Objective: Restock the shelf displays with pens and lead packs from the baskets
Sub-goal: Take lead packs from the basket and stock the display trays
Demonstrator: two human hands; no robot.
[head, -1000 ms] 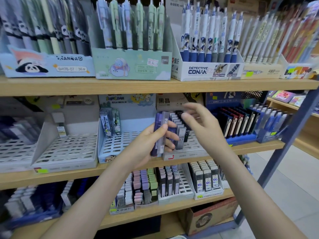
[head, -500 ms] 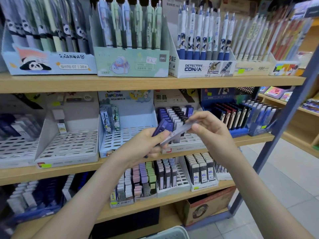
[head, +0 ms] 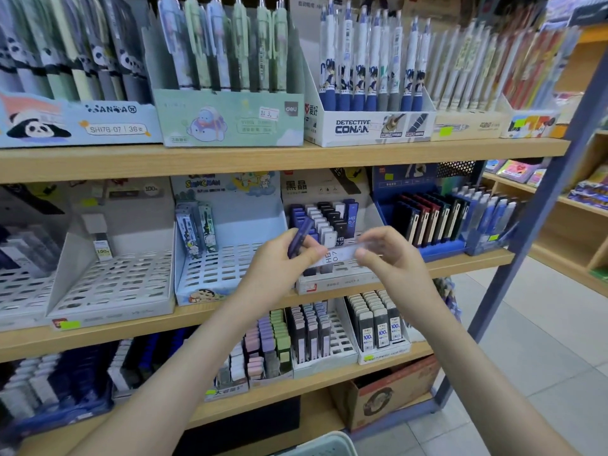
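Blocking the lead display (head: 332,286); left hand (head: 274,268), right hand (head: 393,258) grip packs (head: 342,255).

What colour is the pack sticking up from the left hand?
The pack is dark blue; head view shows it.

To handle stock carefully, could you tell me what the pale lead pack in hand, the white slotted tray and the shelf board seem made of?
Pale lead pack: likely translucent plastic, glossy; printed HB 0.7 shows on it.
White slotted tray: probably matte card or thin plastic, with punched slots.
Shelf board: light wood-look, possibly laminate; smooth, even.
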